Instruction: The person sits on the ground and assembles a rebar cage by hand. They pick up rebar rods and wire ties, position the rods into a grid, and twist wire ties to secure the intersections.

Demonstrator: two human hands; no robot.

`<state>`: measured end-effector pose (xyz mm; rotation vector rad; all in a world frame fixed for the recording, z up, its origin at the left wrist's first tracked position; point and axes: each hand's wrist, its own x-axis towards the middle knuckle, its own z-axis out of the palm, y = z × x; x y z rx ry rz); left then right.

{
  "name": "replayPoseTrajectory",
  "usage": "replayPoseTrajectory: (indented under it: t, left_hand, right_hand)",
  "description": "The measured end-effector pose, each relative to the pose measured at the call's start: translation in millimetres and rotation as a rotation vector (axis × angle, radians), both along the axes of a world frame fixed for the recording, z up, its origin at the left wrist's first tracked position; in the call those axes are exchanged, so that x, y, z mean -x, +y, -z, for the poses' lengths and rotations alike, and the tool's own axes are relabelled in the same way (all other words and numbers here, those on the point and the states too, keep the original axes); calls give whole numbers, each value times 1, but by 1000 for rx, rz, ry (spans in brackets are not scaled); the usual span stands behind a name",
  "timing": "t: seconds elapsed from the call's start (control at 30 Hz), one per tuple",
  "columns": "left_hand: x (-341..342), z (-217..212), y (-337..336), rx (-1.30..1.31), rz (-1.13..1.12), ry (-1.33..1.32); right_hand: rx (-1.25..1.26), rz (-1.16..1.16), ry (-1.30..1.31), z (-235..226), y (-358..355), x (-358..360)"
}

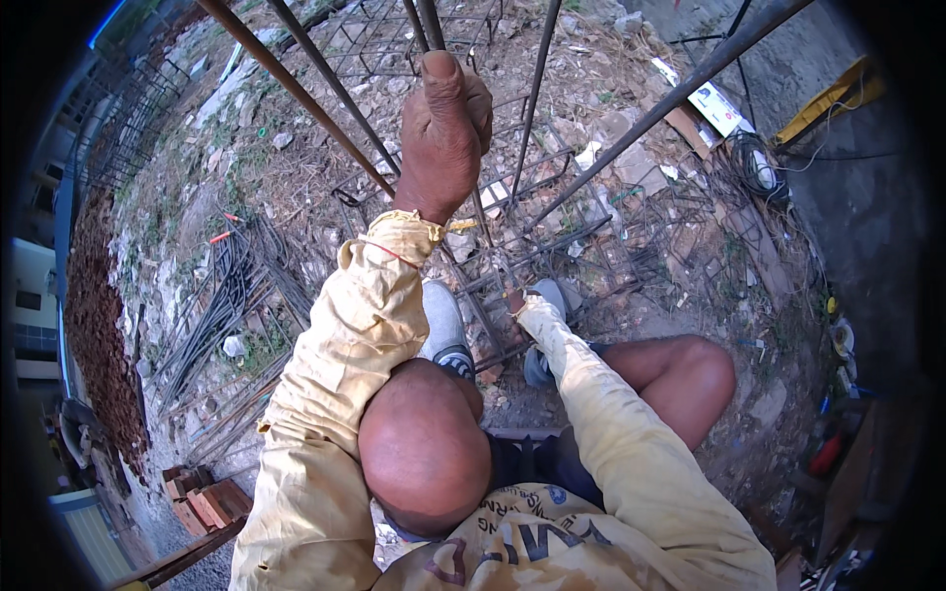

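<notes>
Rust-brown steel rods rise around you as you squat over a rebar cage (552, 227) on rubble-strewn ground, your left hand (443, 128) wrapped tight in a fist around one of the vertical bars (431, 25) near the top of the view, thumb laid up along the rod. Your right hand (515, 298) reaches down low into the cage by your grey shoes (443, 320), mostly hidden behind the steel and its pale yellow sleeve (601, 414), so whether it is closed or spread cannot be told. The cage appears well advanced: several long bars already stand in place and rectangular stirrups ring them in rows beneath your feet, though the work at the lower joints seems unfinished, judging by where the low hand is busy. The bars are thin, round and dull with rust; the stirrups are bent from thinner wire-like rod. To your left lies a loose bundle of dark rods (232, 295) on the dirt, with a stack of red bricks (202, 502) farther back. To your right, scraps of cardboard (705, 113), tangled wire (754, 167) and a yellow strap (838, 94) lie scattered over crushed stone and dust.
</notes>
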<state>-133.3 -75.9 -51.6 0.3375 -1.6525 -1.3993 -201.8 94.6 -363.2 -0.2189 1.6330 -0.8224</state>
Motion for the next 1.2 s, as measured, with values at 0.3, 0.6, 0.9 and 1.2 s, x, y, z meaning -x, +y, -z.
replayPoseTrajectory:
  t: [0.3, 0.6, 0.9, 1.2]
  left_hand:
    - [8, 0, -9, 107, -46, -81]
    - [4, 4, -13, 240, -109, -120]
    - [9, -15, -4, 178, -153, -134]
    - [7, -9, -4, 216, -200, -165]
  right_hand:
    - [22, 246, -807, 15, -1, 6]
    - [0, 91, -249, -22, 3, -11]
    - [105, 327, -712, -3, 7, -2]
    - [99, 138, -200, 17, 9, -12]
